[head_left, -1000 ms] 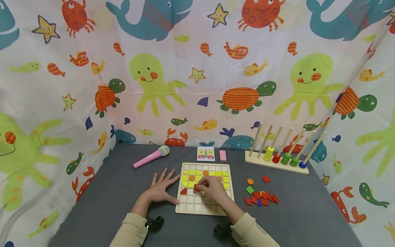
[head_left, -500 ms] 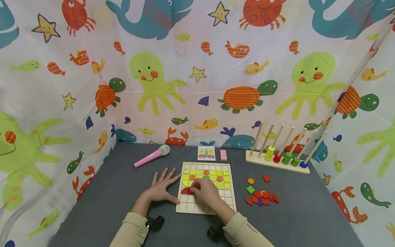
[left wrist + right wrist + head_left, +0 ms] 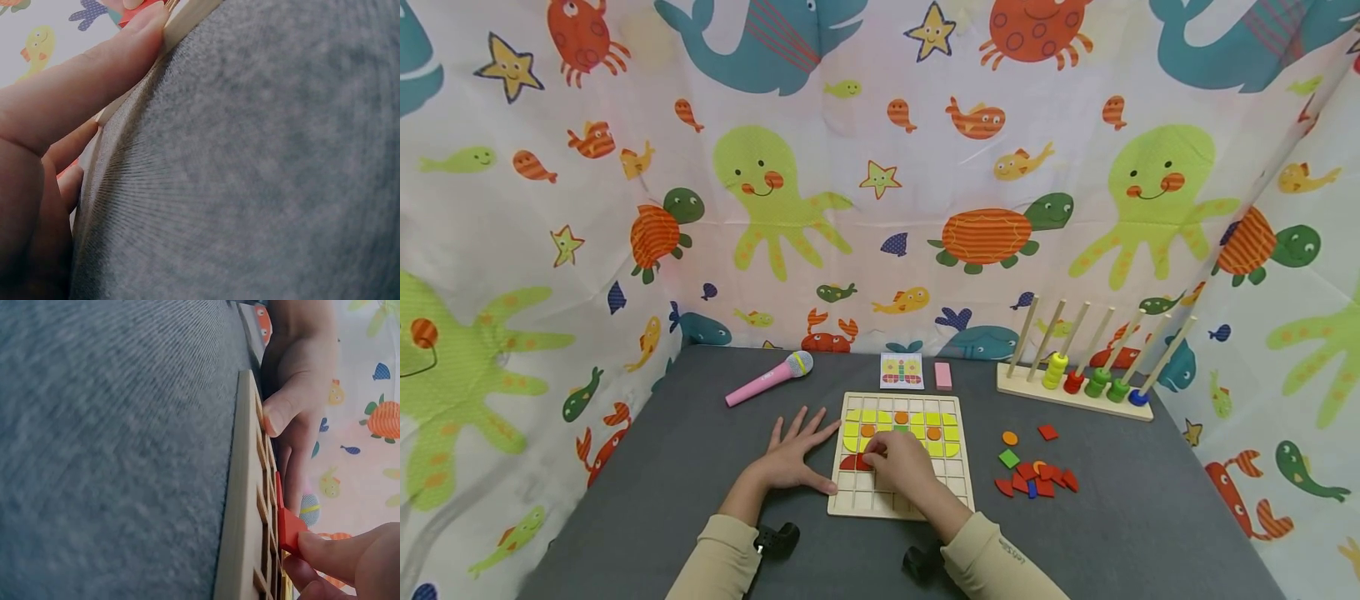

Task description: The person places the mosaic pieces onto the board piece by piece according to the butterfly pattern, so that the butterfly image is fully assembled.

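Two hands [image 3: 797, 460] [image 3: 907, 463], gridded board [image 3: 862, 502], red tile [image 3: 289, 532] (pinched)

We take this for a children's play corner: sea-animal fabric [image 3: 865, 275] hangs behind and beside a grey surface [image 3: 647, 467] bearing a pink toy microphone [image 3: 767, 382], peg abacus [image 3: 1078, 398] and wooden mosaic board [image 3: 853, 502].

Grid board [image 3: 862, 500] on the table [image 3: 662, 483], card [image 3: 902, 372] and block [image 3: 943, 377] just behind it, microphone [image 3: 769, 380] back left, peg rack [image 3: 1078, 400] back right, loose tiles [image 3: 1026, 472] right of the board, and at the right hand [image 3: 901, 460], a tile [image 3: 290, 531], perhaps in a cell!
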{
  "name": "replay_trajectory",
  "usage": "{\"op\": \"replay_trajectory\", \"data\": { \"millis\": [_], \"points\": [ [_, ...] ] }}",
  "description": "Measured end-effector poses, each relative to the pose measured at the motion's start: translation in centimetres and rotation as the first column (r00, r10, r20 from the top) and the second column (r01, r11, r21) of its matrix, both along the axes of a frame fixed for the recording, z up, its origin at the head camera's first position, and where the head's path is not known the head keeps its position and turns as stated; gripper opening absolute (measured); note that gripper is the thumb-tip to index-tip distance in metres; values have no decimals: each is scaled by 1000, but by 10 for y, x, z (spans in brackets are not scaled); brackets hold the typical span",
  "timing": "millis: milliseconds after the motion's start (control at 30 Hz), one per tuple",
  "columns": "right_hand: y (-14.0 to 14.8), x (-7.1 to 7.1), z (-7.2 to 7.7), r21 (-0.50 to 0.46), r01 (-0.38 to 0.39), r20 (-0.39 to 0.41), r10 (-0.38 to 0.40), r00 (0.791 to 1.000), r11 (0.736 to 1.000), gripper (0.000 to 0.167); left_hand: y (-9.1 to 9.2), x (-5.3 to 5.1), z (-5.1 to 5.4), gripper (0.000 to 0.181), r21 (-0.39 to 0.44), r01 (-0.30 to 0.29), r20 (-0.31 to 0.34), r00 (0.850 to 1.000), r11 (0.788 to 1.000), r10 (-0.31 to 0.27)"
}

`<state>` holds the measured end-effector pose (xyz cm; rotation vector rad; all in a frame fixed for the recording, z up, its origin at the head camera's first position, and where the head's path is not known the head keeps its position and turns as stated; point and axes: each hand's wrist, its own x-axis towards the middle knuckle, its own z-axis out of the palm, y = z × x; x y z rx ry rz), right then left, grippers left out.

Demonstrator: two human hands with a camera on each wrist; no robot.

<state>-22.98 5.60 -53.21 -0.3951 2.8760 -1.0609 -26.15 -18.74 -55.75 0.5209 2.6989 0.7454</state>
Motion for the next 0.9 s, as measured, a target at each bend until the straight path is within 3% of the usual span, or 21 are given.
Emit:
{"op": "replay_trajectory", "data": {
  "millis": [167, 900],
  "points": [
    [0, 0, 0, 8, 26, 4, -26, 1000, 1000, 6, 0, 0, 0, 115, 4, 0, -6, 1000, 1000, 0],
    [-2, -2, -1, 59, -6, -3, 6, 1000, 998, 10, -1, -1, -1, 117, 9, 4, -5, 1000, 1000, -4]
  ]
}}
